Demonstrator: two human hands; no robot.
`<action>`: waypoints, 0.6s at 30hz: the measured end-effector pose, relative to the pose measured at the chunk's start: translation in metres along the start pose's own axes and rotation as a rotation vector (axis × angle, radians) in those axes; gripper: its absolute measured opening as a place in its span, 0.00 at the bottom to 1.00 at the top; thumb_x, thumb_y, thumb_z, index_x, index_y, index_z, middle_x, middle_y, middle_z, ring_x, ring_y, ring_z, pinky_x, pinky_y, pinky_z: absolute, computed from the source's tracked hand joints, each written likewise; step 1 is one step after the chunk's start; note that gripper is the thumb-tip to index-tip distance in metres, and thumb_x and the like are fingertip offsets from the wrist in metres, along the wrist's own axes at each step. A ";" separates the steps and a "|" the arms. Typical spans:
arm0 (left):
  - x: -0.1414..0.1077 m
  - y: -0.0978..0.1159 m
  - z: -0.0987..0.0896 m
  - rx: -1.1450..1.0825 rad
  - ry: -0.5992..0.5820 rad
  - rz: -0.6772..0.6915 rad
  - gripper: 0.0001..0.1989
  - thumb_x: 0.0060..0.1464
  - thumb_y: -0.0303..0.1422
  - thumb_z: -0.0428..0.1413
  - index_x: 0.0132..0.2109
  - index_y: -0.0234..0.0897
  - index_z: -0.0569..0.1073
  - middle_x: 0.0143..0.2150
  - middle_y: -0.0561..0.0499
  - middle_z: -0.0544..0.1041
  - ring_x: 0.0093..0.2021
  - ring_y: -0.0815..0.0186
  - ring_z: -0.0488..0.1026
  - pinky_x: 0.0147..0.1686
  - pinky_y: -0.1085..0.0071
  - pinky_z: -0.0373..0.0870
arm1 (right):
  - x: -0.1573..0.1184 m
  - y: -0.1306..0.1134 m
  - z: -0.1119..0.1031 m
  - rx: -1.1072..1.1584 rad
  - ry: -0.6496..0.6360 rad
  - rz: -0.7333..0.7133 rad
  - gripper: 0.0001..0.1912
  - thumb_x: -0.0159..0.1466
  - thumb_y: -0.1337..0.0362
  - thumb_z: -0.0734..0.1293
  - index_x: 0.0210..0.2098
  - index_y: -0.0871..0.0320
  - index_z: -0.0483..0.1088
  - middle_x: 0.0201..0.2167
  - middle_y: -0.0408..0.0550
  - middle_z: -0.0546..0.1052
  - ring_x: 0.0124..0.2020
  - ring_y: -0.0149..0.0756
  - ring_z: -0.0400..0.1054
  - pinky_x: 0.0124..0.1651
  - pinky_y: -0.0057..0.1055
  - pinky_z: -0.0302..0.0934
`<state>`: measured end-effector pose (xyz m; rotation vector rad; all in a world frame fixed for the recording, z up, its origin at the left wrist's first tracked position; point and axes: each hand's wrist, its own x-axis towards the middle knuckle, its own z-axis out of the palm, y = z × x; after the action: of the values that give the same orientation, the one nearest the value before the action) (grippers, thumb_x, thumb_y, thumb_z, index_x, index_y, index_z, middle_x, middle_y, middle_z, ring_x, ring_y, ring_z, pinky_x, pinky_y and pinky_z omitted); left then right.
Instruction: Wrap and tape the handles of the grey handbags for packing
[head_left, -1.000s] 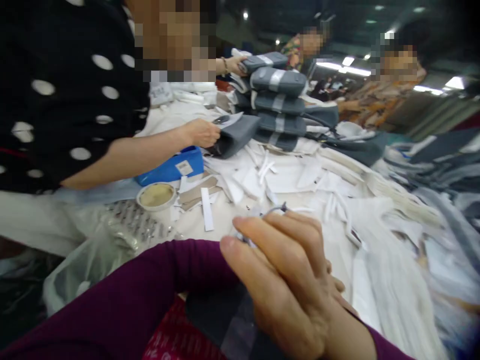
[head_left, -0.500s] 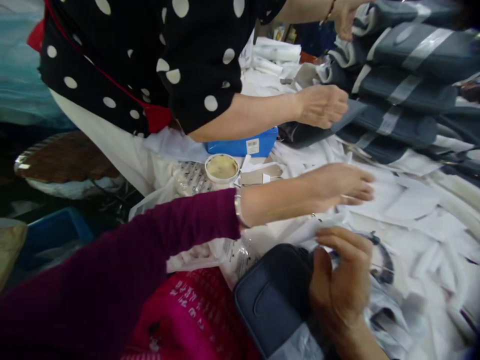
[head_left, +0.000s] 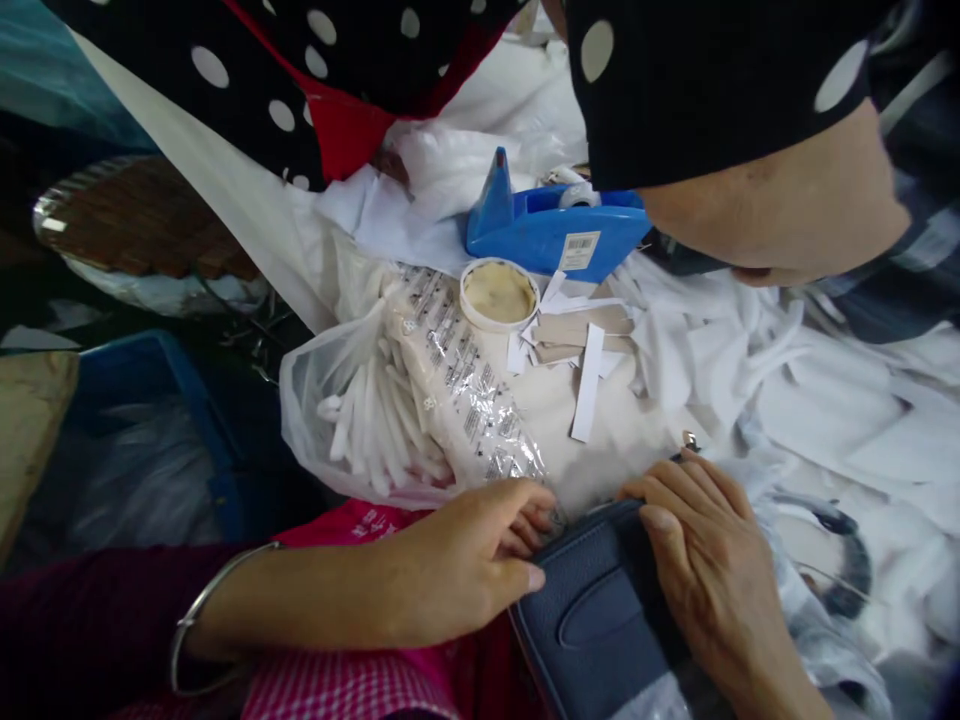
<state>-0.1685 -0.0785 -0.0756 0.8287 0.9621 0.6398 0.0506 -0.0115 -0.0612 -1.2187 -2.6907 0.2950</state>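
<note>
A dark blue leather handbag lies at the lower middle, tilted, with a curved raised tab on its face and clear film at its lower end. At its upper left corner is my left hand, fingers curled beyond the edge and thumb against the leather. My right hand is wrapped over the bag's right side, its fingers along the far edge, near a small metal fitting. What lies under my right palm is hidden. Right of that hand, a dark curved handle rests among clear plastic.
A blue tape dispenser, a round tub of yellowish paste and paper strips lie ahead. At left is a plastic bag of white rolls. A co-worker's arm reaches over the upper right; a blue bin stands lower left.
My left hand has drawn back from over the white sheets to the bag's corner. My right hand has settled lower onto the bag. The co-worker leans further in, to the right.
</note>
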 end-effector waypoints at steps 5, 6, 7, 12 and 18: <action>-0.004 0.006 0.002 -0.023 0.004 0.071 0.27 0.45 0.26 0.64 0.53 0.33 0.67 0.51 0.44 0.72 0.51 0.62 0.70 0.54 0.64 0.66 | -0.010 0.002 -0.015 0.093 0.054 0.045 0.17 0.70 0.63 0.49 0.31 0.55 0.64 0.29 0.46 0.67 0.37 0.38 0.62 0.54 0.47 0.50; -0.006 0.008 0.003 -0.023 -0.020 0.097 0.27 0.45 0.28 0.65 0.53 0.34 0.67 0.52 0.45 0.72 0.52 0.61 0.69 0.54 0.64 0.66 | -0.013 0.001 -0.018 0.115 0.082 0.053 0.16 0.70 0.64 0.49 0.32 0.55 0.64 0.30 0.46 0.67 0.38 0.38 0.62 0.55 0.47 0.49; -0.006 0.010 0.003 -0.024 -0.045 0.124 0.27 0.45 0.30 0.66 0.53 0.35 0.67 0.52 0.45 0.72 0.53 0.61 0.69 0.55 0.64 0.65 | -0.016 0.001 -0.021 0.136 0.109 0.063 0.16 0.69 0.65 0.49 0.32 0.55 0.64 0.31 0.46 0.67 0.40 0.38 0.62 0.57 0.47 0.48; 0.001 0.005 0.006 0.116 -0.103 0.321 0.31 0.46 0.40 0.65 0.56 0.36 0.66 0.54 0.43 0.70 0.53 0.58 0.68 0.55 0.62 0.65 | -0.020 -0.001 -0.026 0.193 0.137 0.103 0.15 0.69 0.66 0.50 0.32 0.55 0.64 0.31 0.46 0.68 0.40 0.38 0.63 0.57 0.46 0.47; 0.028 -0.016 0.010 0.412 -0.274 0.573 0.33 0.45 0.55 0.59 0.49 0.33 0.71 0.48 0.40 0.73 0.51 0.51 0.69 0.62 0.53 0.53 | -0.008 0.000 -0.019 0.189 0.100 0.066 0.13 0.69 0.67 0.53 0.30 0.55 0.64 0.30 0.43 0.70 0.37 0.35 0.65 0.56 0.44 0.50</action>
<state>-0.1459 -0.0683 -0.0983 1.5474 0.6055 0.7985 0.0602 -0.0157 -0.0437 -1.2331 -2.4780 0.4727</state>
